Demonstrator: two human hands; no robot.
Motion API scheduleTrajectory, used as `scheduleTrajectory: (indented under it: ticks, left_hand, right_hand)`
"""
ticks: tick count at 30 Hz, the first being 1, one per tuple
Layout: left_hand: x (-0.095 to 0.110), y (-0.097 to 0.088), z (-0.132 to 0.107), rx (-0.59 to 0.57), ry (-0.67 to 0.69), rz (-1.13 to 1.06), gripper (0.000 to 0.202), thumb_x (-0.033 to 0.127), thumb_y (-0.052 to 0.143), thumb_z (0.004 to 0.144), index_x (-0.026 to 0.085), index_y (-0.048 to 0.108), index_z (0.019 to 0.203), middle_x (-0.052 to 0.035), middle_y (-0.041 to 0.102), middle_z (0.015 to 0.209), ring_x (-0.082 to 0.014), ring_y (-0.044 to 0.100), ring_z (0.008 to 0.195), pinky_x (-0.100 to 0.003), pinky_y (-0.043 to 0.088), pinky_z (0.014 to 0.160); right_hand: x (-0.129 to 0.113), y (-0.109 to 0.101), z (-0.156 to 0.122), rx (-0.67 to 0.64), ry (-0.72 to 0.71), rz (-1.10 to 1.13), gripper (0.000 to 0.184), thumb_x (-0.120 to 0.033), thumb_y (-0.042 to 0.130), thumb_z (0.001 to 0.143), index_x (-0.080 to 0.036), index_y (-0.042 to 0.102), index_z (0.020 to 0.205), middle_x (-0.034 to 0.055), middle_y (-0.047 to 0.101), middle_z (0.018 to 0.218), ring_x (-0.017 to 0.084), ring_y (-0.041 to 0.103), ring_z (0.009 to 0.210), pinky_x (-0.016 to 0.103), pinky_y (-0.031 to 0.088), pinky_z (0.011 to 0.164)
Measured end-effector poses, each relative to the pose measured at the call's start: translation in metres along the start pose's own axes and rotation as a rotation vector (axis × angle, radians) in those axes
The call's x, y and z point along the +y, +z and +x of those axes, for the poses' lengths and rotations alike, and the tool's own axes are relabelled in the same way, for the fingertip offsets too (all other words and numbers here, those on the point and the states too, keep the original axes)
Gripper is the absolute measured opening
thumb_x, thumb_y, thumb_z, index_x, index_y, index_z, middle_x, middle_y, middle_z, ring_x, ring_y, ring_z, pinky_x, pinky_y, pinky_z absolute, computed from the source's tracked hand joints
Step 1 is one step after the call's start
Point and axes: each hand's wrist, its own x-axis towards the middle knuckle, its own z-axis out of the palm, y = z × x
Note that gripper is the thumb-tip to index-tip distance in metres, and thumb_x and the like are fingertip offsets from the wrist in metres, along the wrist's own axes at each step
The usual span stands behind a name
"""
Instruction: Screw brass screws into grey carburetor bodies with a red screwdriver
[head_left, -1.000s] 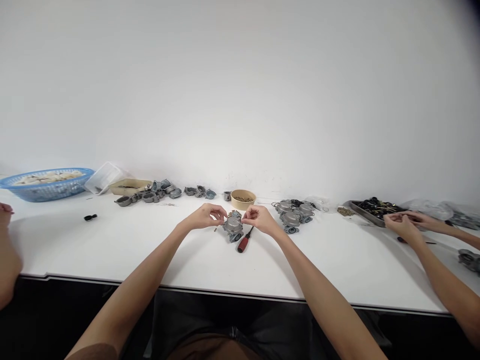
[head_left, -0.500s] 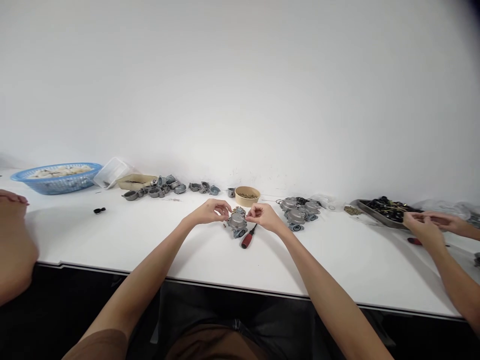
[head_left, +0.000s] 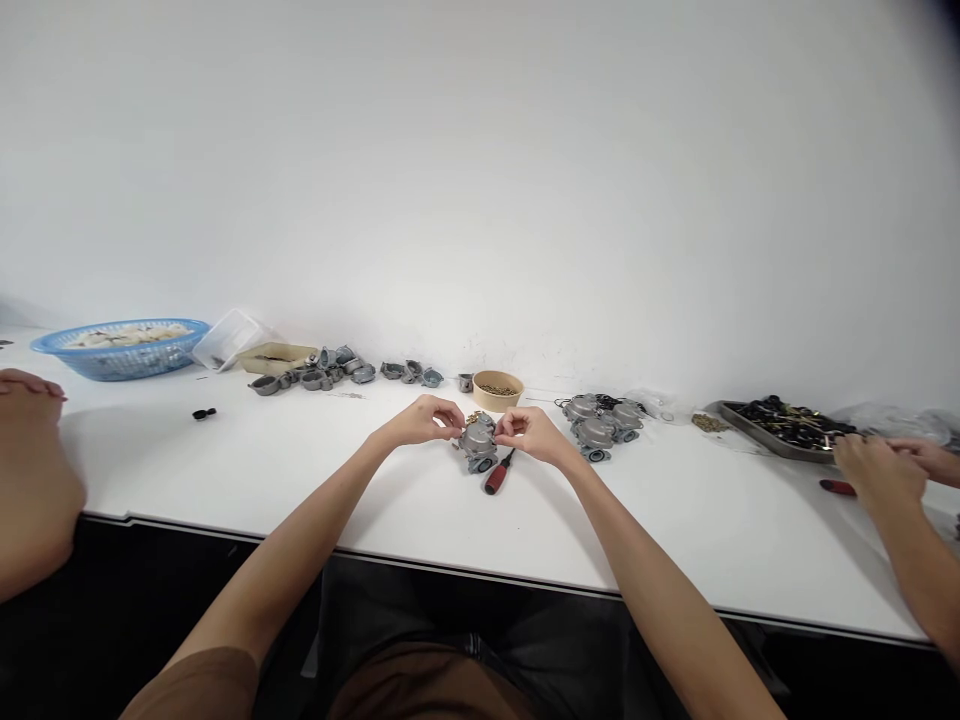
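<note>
A grey metal gas regulator (head_left: 478, 442) with a round domed cover and a port at its front sits on the white table before me. My left hand (head_left: 435, 420) is at its left edge, thumb and fingertips pinched together. From the other side my right hand (head_left: 529, 432) pinches close to the regulator's right rim. Whatever small piece either pinch holds is too small to make out. Small brass-coloured screws (head_left: 475, 417) lie just behind the regulator. A screwdriver (head_left: 498, 474) with a red and black handle rests to its right, under my right hand.
Behind stands a round tub (head_left: 498, 391) of small screws. Assembled regulators (head_left: 596, 432) sit to the right, loose grey housings (head_left: 315, 379) to the left. Farther out are a blue basket (head_left: 120, 362) and a metal tray (head_left: 780, 447). Other people's hands (head_left: 881, 465) are at both sides.
My hands stay pinched at the regulator's two sides with barely any movement. The view has shifted slightly. At the right, the co-worker's hands have moved lower and farther right, away from the tray.
</note>
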Motion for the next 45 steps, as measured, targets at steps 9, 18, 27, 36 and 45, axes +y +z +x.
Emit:
scheduleTrajectory:
  ticks: [9, 18, 27, 36, 45]
  left_hand:
    - [-0.004, 0.001, 0.0, 0.0, -0.012, 0.023, 0.015, 0.024, 0.072, 0.08, 0.014, 0.078, 0.089, -0.007, 0.078, 0.086, -0.0178, 0.071, 0.078, -0.025, 0.055, 0.073]
    - [-0.002, -0.001, -0.002, -0.024, -0.028, 0.082, 0.021, 0.032, 0.071, 0.082, 0.016, 0.075, 0.095, -0.0067, 0.076, 0.094, -0.019, 0.071, 0.085, -0.028, 0.055, 0.075]
    - [0.008, 0.026, -0.003, -0.014, -0.061, 0.203, 0.08, 0.055, 0.083, 0.069, 0.032, 0.052, 0.139, -0.0069, 0.059, 0.14, -0.0291, 0.057, 0.125, -0.037, 0.05, 0.096]
    - [-0.002, 0.06, 0.002, 0.035, -0.099, 0.304, 0.086, 0.062, 0.074, 0.075, 0.034, 0.04, 0.149, -0.0027, 0.066, 0.131, -0.0297, 0.065, 0.113, -0.039, 0.048, 0.098]
    - [-0.009, 0.061, 0.005, 0.059, -0.063, 0.263, 0.082, 0.052, 0.078, 0.074, 0.033, 0.047, 0.148, -0.0015, 0.063, 0.138, -0.0274, 0.062, 0.12, -0.039, 0.047, 0.106]
  right_hand:
    - [-0.004, -0.001, -0.001, -0.019, -0.003, -0.003, 0.042, -0.05, 0.078, 0.071, -0.022, 0.048, 0.062, 0.0013, 0.058, 0.068, 0.02, 0.06, 0.072, 0.034, 0.051, 0.07]
    - [-0.008, -0.004, -0.004, -0.056, -0.058, 0.004, 0.04, -0.047, 0.073, 0.078, -0.021, 0.045, 0.066, -0.002, 0.052, 0.069, 0.015, 0.057, 0.07, 0.033, 0.05, 0.076]
    - [-0.002, -0.018, -0.002, 0.08, -0.018, -0.124, 0.024, -0.039, 0.068, 0.081, -0.021, 0.052, 0.076, -0.0005, 0.059, 0.073, 0.014, 0.055, 0.065, 0.028, 0.043, 0.062]
    - [0.008, -0.019, -0.001, -0.58, 0.107, -0.355, 0.037, -0.023, 0.074, 0.067, -0.024, 0.079, 0.103, 0.0024, 0.074, 0.099, 0.017, 0.063, 0.075, 0.025, 0.046, 0.066]
    - [0.012, -0.012, 0.001, -0.573, 0.122, -0.353, 0.031, -0.028, 0.08, 0.065, -0.023, 0.081, 0.096, 0.0007, 0.076, 0.09, 0.017, 0.064, 0.076, 0.025, 0.045, 0.068]
